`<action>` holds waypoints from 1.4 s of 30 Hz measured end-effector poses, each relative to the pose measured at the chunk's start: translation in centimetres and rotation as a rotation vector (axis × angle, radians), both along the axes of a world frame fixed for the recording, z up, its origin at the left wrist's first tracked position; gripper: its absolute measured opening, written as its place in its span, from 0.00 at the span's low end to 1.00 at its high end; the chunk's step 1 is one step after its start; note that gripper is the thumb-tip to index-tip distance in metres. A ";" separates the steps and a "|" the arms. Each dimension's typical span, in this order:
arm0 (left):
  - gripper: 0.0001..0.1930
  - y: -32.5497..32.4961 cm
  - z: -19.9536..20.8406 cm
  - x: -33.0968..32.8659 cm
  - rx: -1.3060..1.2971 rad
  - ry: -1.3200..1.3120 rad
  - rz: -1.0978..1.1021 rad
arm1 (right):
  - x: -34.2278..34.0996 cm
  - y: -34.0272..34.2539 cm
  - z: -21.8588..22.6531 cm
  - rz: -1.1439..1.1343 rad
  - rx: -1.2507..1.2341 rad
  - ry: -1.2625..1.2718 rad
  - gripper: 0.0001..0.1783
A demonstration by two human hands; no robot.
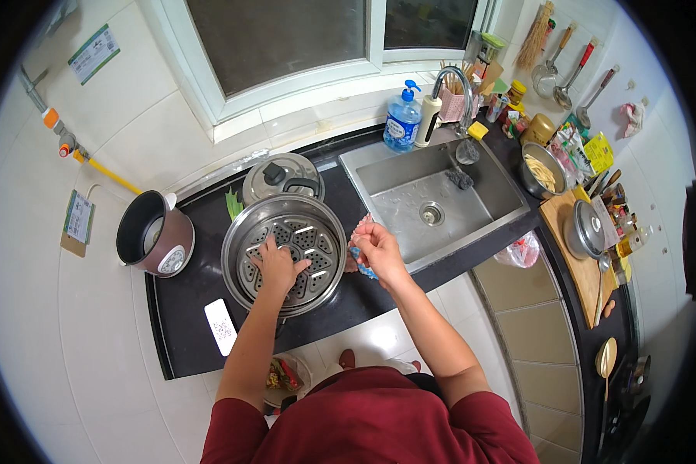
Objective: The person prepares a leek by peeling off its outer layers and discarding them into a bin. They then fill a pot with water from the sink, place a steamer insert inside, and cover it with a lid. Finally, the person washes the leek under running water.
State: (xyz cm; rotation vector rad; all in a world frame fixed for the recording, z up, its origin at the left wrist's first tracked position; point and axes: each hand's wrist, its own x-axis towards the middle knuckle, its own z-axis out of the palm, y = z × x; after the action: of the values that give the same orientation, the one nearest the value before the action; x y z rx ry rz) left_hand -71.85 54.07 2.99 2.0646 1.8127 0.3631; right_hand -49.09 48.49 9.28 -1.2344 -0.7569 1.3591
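A round steel steamer pot (240,232) with a perforated tray inside stands on the dark counter (185,332). My left hand (278,264) lies flat inside it, fingers spread on the tray. My right hand (377,249) hovers just right of the pot, at the sink's left edge, closed on a pink and blue cloth (361,269).
A steel sink (425,203) with a tap, a blue soap bottle (402,120) and a sponge lies to the right. A pot lid (282,176) and a rice cooker (153,234) sit behind and left. A phone (221,326) lies near the counter's front. Bowls, a cutting board and bottles crowd the right counter.
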 end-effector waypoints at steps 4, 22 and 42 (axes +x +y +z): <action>0.31 0.4 -2.2 -0.7 0.090 0.021 -0.071 | 0.2 0.1 -0.8 -0.001 0.002 0.011 0.07; 0.33 1.3 -4.3 -1.9 -0.063 0.046 -0.184 | 0.2 -0.1 -1.8 0.048 0.028 -0.052 0.08; 0.42 -3.7 3.7 -3.7 0.449 0.153 0.169 | 2.1 -3.1 -3.1 0.028 0.113 -0.155 0.09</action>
State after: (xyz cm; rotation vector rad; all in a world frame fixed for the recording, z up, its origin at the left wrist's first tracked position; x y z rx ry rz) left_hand -75.56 50.35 6.71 2.2828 2.1627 0.7348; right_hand -47.01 45.44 6.22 -1.2526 -0.9497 1.2358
